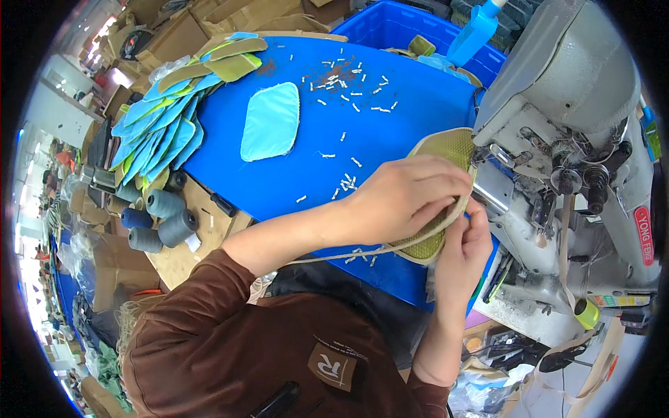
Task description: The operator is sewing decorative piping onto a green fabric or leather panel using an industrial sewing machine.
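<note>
At the sewing machine's working end [498, 188], my hands hold an olive-green mesh fabric piece [421, 249] with a pale edge. My left hand [418, 195] lies over the piece, its fingers bent and pressed along the edge. On the near side, my right hand [468, 240] pinches the rim between thumb and fingers. A thin cream cord [334, 258] runs from the lower left up to the edge under my hands. Part of the piece is hidden behind my left hand. A light-blue padded piece [272, 122] lies flat on the blue table [411, 97].
Blue and green padded pieces [164, 129] overlap in a pile at the left edge. Small white scraps [348, 182] dot the table. Thread spools [178, 226] stand at the lower left. Behind are a blue crate [390, 24] and a light-blue bottle [474, 31].
</note>
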The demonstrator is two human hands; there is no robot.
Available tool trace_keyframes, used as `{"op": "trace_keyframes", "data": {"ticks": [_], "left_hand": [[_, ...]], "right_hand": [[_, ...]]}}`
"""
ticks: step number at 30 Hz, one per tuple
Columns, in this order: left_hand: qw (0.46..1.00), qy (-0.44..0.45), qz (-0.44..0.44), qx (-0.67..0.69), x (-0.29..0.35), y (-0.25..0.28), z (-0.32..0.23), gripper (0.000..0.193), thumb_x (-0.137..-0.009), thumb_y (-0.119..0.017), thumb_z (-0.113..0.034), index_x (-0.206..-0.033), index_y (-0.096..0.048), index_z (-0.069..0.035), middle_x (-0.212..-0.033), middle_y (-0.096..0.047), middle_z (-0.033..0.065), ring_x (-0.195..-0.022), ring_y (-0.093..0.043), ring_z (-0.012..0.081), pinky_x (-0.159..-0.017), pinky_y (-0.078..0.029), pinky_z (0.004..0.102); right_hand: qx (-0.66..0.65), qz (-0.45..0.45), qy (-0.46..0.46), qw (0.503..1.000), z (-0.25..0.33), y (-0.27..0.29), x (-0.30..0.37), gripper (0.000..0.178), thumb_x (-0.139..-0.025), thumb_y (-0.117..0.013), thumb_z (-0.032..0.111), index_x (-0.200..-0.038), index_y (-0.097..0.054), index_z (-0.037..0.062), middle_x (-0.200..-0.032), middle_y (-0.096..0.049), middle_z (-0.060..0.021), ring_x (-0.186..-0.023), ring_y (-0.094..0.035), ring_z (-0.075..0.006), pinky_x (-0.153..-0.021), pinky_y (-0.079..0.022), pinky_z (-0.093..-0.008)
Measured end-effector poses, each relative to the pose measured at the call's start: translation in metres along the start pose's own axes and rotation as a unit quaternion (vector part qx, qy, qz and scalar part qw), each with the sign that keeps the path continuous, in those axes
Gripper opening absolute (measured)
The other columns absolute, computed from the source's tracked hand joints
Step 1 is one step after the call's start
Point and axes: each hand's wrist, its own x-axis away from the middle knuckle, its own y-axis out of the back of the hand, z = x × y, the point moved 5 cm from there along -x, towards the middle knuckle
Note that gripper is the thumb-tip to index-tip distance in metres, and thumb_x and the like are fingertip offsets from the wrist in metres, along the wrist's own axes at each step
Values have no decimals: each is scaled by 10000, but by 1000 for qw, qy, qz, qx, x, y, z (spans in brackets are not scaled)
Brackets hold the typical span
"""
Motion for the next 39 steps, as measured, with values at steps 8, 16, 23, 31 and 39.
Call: {"op": "trace_keyframes", "data": {"ticks": [8, 16, 23, 31, 39], "left_hand": [[910, 334, 124, 214, -2, -12, 18, 197, -906, -715, -125, -972, -623, 37, -748, -689, 58, -663, -633, 81, -575, -484, 236], [745, 506, 135, 414, 11, -29, 21, 242, -944, -666, -224, -949, -703, 15, -765, -690, 53, -622, -587, 75, -536, -421, 218], [707, 528, 110, 457, 16, -36, 25, 234, -954, -596, -180, -829, -665, 5, -602, -563, 34, -459, -493, 105, -447, -392, 258], [696, 517, 92, 489, 21, -40, 18, 231, -984, -572, -193, -857, -621, -7, -647, -594, 46, -488, -530, 106, -445, -406, 252], [739, 467, 83, 478, 25, -41, 18, 212, -997, -569, -194, -849, -606, -47, -660, -548, -7, -522, -462, 57, -479, -352, 224]], "right_hand": [[32, -40, 34, 998, -12, 5, 15, 139, -1016, -563, 110, -1104, -557, 3, -736, -657, -25, -687, -530, -29, -621, -416, -203], [154, -52, 107, 981, -7, 1, 16, 114, -984, -585, 60, -1070, -541, 0, -748, -708, -109, -629, -598, -63, -567, -444, -243], [411, 64, 106, 903, -17, 37, 35, 326, -965, -569, 80, -1268, -515, -29, -1068, -600, -202, -917, -609, -292, -813, -487, -383], [511, 148, -20, 847, -47, 91, 60, 533, -826, -595, -55, -1338, -452, -88, -1224, -527, -279, -1093, -580, -436, -964, -470, -452], [43, 112, -249, 961, 0, 141, 48, 523, -668, -881, 298, -977, -520, 80, -705, -520, 40, -485, -422, -28, -380, -272, -176]]}}
